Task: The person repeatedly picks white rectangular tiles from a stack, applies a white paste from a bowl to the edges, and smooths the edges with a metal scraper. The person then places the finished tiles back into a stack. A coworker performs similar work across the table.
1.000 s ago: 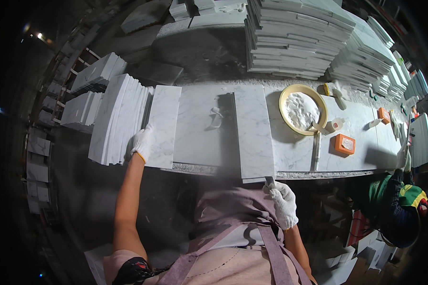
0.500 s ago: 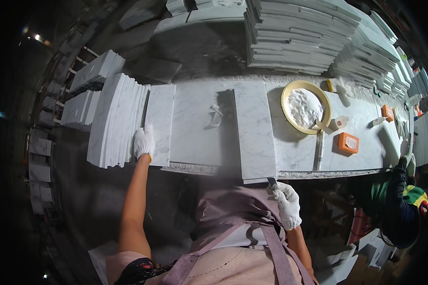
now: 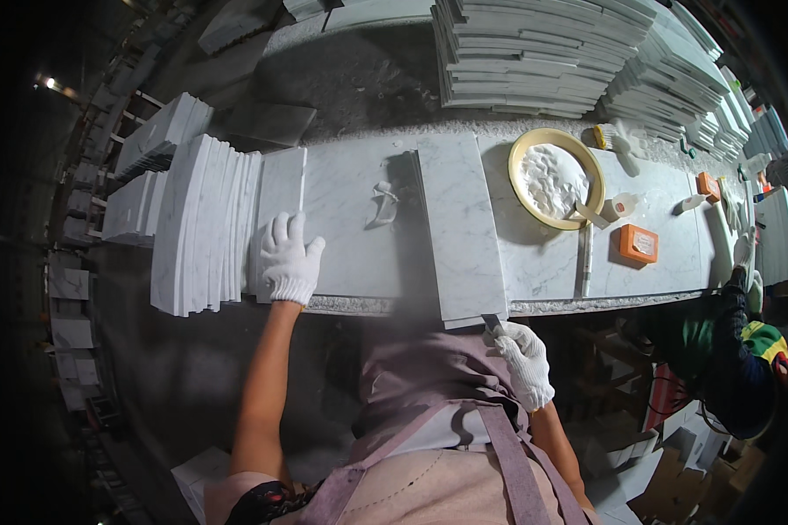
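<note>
Left hand (image 3: 287, 260) flat — marble slab (image 3: 279, 210)

Small orange box (image 3: 638, 243), perhaps white-labelled, on the marble bench (image 3: 534, 262).

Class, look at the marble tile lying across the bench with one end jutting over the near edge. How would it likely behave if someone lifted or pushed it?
The marble tile is probably stiff and heavy for its size. Its smooth face suggests it would slide on the bench. Overhanging near the right hand, it might tip off and chip.
</note>
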A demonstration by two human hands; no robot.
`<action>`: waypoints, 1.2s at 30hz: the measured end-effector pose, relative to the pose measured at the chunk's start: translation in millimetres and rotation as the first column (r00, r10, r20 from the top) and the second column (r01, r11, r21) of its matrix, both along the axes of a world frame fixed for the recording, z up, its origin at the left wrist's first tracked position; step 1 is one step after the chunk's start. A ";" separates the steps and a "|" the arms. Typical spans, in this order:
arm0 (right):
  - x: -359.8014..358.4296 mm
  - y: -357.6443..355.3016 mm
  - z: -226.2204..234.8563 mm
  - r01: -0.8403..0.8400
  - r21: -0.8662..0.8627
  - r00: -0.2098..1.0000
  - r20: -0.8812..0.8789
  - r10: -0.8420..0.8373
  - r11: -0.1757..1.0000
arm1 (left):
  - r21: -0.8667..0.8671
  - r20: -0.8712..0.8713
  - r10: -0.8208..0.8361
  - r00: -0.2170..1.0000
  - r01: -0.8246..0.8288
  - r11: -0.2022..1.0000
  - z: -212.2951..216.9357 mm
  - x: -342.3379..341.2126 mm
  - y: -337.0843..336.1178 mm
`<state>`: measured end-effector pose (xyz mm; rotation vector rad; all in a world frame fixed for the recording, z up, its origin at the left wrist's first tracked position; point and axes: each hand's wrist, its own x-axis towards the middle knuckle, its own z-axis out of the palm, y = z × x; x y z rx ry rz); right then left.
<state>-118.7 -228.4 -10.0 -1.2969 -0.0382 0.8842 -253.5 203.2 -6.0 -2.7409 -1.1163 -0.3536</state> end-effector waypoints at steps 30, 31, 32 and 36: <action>-13.3 -5.1 -6.1 -0.024 -0.102 0.999 -0.045 0.019 0.994 | -0.033 -0.193 0.043 0.980 -0.050 0.998 -12.8 6.7 19.2; -13.0 -8.8 -6.0 -0.029 -0.133 0.999 -0.044 0.023 0.991 | -0.108 -0.204 0.032 0.978 -0.055 0.993 -15.0 10.4 -5.1; -12.9 -11.7 -6.7 -0.035 -0.165 0.999 -0.044 0.028 0.986 | -0.174 -0.195 0.005 0.981 -0.040 0.984 -11.9 9.1 -27.6; -7.3 -31.7 -10.5 0.001 -0.067 0.998 0.058 0.003 0.998 | -0.092 0.192 -0.570 0.799 0.593 0.800 13.5 -3.6 -134.8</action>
